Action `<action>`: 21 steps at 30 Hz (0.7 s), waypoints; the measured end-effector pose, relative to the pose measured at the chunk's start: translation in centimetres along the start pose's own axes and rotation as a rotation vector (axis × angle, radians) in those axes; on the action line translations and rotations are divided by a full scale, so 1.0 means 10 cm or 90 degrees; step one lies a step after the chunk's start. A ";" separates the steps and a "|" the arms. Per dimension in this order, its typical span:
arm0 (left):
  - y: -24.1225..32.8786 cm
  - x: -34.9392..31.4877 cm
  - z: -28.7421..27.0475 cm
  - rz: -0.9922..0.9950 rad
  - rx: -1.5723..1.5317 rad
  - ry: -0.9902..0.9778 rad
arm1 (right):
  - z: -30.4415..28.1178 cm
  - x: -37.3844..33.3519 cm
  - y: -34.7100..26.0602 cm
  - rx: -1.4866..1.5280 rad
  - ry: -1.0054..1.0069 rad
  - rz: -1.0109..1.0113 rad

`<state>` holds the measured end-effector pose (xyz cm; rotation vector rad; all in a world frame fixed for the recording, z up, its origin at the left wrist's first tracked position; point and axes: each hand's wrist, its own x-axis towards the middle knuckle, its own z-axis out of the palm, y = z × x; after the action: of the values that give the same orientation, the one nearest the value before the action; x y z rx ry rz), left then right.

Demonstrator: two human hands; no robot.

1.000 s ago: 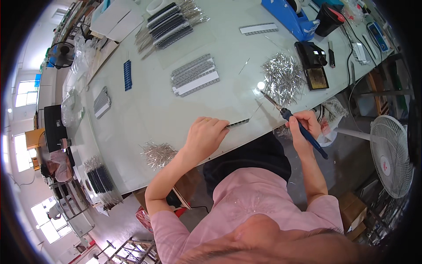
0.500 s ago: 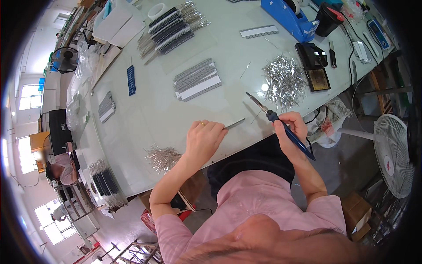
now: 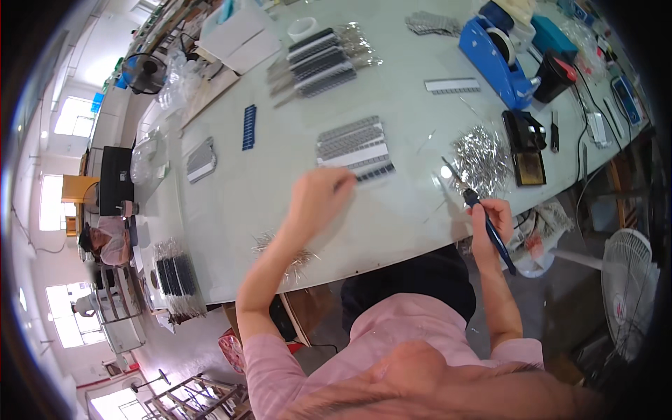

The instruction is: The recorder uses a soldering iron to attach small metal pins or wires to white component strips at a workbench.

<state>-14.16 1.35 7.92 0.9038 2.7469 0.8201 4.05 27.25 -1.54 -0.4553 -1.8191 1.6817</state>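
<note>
Reaching forward over the pale green tabletop (image 3: 231,203), our left hand (image 3: 318,199) arrives at the near edge of a grey-and-white stack of flat component strips (image 3: 353,148); motion blur hides whether the fingers have closed on anything, so we cannot tell. Our right hand (image 3: 493,218) is wrapped firmly around the blue-handled soldering iron (image 3: 483,213), tip pointing up-left toward the heap of shiny metal pins (image 3: 481,157). We judge the strips light, thin and somewhat bendable, best pinched by one long edge. The iron looks stiff and light; its handle is the safe hold.
</note>
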 end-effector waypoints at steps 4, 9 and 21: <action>-0.51 0.80 -0.29 0.106 0.120 0.242 | 0.00 0.10 0.29 -0.036 0.045 0.023; -1.07 1.56 -0.31 0.208 0.316 0.398 | 0.11 0.11 0.27 -0.033 0.071 0.009; -1.49 1.97 0.02 0.283 0.406 0.458 | 0.07 0.11 0.26 -0.166 0.037 -0.067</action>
<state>-37.63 2.93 0.51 1.6458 3.5999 0.3254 2.43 27.76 -3.84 -0.5023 -1.9930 1.3534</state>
